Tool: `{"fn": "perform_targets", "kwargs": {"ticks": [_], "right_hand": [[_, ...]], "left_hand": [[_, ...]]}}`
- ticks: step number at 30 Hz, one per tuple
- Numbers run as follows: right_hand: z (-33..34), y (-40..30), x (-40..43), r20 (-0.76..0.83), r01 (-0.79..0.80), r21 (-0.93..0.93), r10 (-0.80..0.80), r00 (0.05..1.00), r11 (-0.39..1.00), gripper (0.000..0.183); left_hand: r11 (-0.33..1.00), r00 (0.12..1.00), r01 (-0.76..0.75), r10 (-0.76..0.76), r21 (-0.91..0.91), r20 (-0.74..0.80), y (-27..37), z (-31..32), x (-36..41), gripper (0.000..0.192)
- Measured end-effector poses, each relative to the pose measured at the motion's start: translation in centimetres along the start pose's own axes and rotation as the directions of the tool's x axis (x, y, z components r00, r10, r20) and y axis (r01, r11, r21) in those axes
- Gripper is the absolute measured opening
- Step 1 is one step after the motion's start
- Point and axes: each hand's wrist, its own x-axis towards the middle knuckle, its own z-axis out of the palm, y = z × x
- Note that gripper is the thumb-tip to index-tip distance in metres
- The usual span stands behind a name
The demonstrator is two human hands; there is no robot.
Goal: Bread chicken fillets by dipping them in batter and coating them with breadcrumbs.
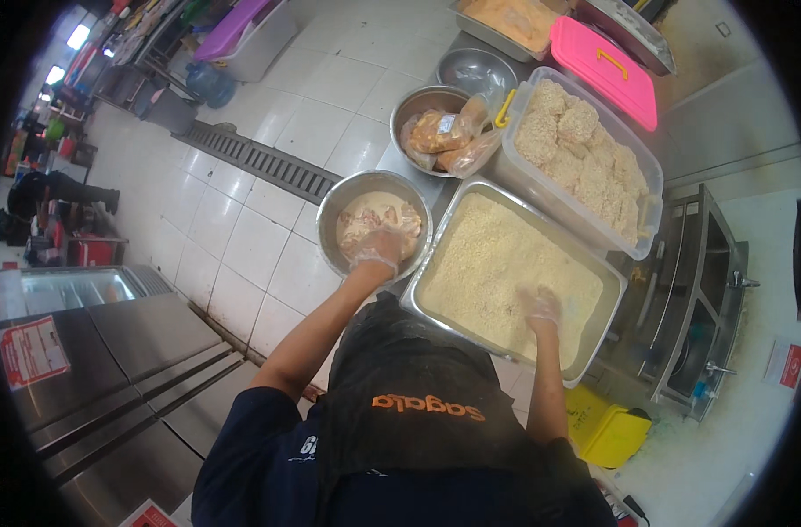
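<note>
My left hand (378, 248), in a clear plastic glove, reaches into a steel bowl (328, 230). Its fingers are down among raw meat pieces (407, 221) that sit in a pale, creamy liquid (377, 199). Whether they grip a piece is hidden. Also gloved in clear plastic, my right hand (540, 304) is over the right part of a deep metal tray (433, 323). It touches the pale yellow crumbs (486, 250) spread across that tray. The hand is slightly blurred, and its fingertips are partly lost in the crumbs.
Beyond the tray stands a clear plastic bin (588, 227) of coated pieces (571, 145), near a pink lid (604, 72). Another steel bowl (403, 105) holds bagged meat (440, 132). A sink (697, 316) is at right, a yellow bin (611, 428) below. Far left, a person (64, 188) stands.
</note>
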Motion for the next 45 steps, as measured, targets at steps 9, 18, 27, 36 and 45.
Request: {"fn": "perform_targets", "kwargs": {"ticks": [9,18,27,36,45], "right_hand": [[-0.4,0.6,-1.7,-0.029,0.311,0.464,-0.337,0.941,0.83,0.083],[3.9,-2.6,4.4,-0.339,0.269,-0.22,-0.332,0.88,0.938,0.087],[-3.6,-2.9,5.8,0.243,0.5,-0.25,-0.446,0.862,0.829,0.075],[5.0,2.7,4.2,-0.398,0.325,-0.513,-0.556,0.729,0.794,0.074],[3.8,3.3,6.5,-0.49,0.253,-0.388,-0.431,0.758,0.886,0.077]], "left_hand": [[0.981,0.996,-0.093,0.09,-0.169,-0.029,-0.9,-2.4,0.5,0.039],[0.86,0.978,-0.147,0.051,-0.489,-0.204,-1.7,-4.3,-1.5,0.036],[0.525,0.988,-0.071,-0.08,-0.848,-0.132,-2.6,-3.2,-2.8,0.026],[0.626,0.963,-0.02,-0.198,-0.78,-0.184,-2.4,-2.9,-3.0,0.028],[0.498,0.97,-0.017,-0.201,-0.867,-0.134,-4.0,-2.7,-2.9,0.028]]}}
